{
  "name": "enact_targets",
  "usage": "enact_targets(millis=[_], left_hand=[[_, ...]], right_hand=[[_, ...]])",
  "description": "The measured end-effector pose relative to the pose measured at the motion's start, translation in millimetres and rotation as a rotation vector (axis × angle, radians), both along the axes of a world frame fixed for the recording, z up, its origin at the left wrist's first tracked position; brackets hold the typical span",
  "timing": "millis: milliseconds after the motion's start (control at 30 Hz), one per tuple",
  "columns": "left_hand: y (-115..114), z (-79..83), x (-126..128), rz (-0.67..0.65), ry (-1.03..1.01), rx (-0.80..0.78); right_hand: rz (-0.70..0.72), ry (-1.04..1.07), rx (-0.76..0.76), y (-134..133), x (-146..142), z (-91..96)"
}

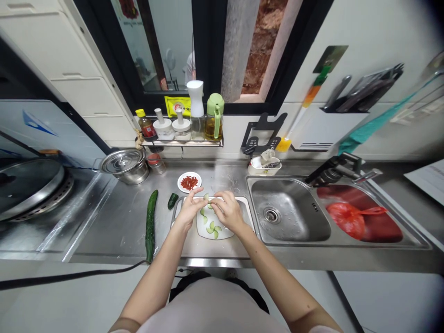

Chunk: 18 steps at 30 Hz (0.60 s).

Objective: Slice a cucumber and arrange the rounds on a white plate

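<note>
My left hand (189, 209) and my right hand (227, 211) meet over the far part of a white plate (225, 235). A thin green cucumber slice (206, 197) shows between their fingertips, and both hands appear to pinch it. On the plate, several slices form a pinwheel (214, 229) near the front. More slices (203, 212) lie further back, partly covered by my fingers. Beneath the plate is a light cutting board (194, 248). To the left lie a short cucumber end (172, 200) and a long whole cucumber (150, 226).
Behind the board stands a small white dish (189, 182) of red pieces. A lidded steel pot (126, 165) and a jar (157, 163) sit at back left, below a shelf (183, 144) of seasonings. The steel sink (290, 210) is at right, with a red bag (350, 219) in its second basin.
</note>
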<state>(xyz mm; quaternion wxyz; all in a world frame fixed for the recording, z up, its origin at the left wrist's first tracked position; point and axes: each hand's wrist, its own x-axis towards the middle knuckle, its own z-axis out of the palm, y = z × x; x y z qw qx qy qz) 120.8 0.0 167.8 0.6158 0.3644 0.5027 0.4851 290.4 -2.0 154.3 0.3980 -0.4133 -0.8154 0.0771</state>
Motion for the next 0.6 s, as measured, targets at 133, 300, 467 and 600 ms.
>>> enact_targets(millis=[133, 300, 467, 600], left_hand=[[-1.2, -2.3, 0.1, 0.003, -0.010, 0.087], [-2.4, -6.3, 2.2, 0.024, 0.034, 0.148], [-3.2, -10.6, 6.1, 0.061, 0.117, 0.186], [-3.7, -17.5, 9.5, 0.098, 0.139, 0.203]], right_hand=[[0.003, 0.034, -0.035, 0.2, -4.0, 1.4], [-0.002, 0.110, -0.108, 0.2, -9.7, 2.1], [-0.041, 0.215, -0.234, 1.3, -15.6, -3.9], [-0.062, 0.319, -0.349, 3.2, -19.7, -9.9]])
